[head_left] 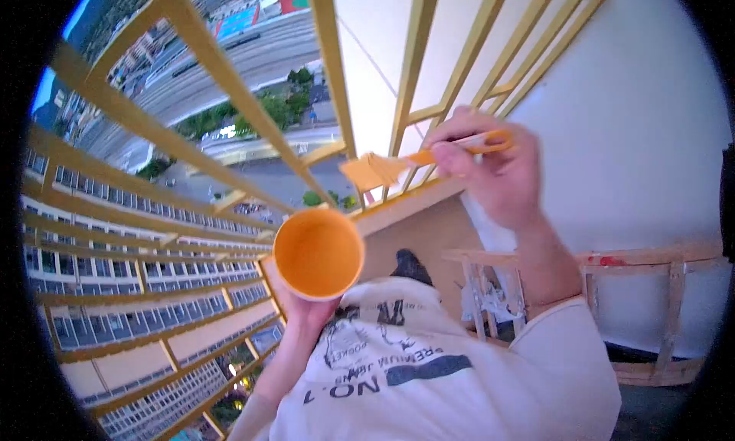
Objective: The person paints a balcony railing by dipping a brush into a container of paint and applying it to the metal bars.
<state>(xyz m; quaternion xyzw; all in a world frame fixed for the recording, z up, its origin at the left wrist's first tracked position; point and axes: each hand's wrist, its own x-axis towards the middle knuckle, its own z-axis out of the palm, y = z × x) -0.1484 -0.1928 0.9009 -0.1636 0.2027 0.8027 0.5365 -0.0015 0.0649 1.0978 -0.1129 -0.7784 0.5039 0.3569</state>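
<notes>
My left hand [308, 309] is wrapped around a paper cup [320, 228] from below and behind, so its fingers are mostly hidden. The cup's inside is coated orange-yellow; how much paint it holds I cannot tell. My right hand [490, 165] grips a paintbrush [375, 171] by its orange handle, thumb and fingers closed on it. The brush lies nearly level, its paint-covered bristles pointing left, above and to the right of the cup. Just behind the bristles run the yellow bars of a metal railing [334, 66]; contact between them I cannot make out.
The railing wraps around the front and left, with a street [291, 165] and a building [99, 318] far below. A pale wall [628, 150] stands on the right. Below it is a paint-stained wooden frame [668, 318]. One dark shoe [412, 266] shows on the brown floor [429, 234].
</notes>
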